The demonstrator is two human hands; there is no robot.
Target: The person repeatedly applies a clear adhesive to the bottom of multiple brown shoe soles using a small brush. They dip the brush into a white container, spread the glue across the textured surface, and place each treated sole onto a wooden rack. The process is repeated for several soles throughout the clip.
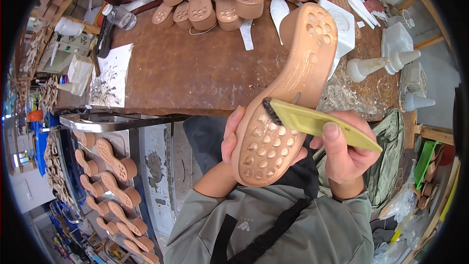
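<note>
A tan heeled shoe sole [305, 76] slants up in front of me, its dimpled inner face toward me and its heel at the far end. My left hand [231, 137] grips it by the forefoot, fingers round the left edge and a fingertip showing at the right one. In my right hand [344, 151] is a brush with a flat yellow-green handle [312, 123], pinched between thumb and fingers. Its dark bristles [271, 111] touch the sole just above the dimples. Wet-looking shine lies over the forefoot and the shank.
More tan soles [215, 0] are heaped at the table's back. Further soles sit on a rack [115, 159] at the left. A clear bottle [119, 17], white nozzle bottles [367, 67] and a white container [344, 27] stand on the brown table [176, 68].
</note>
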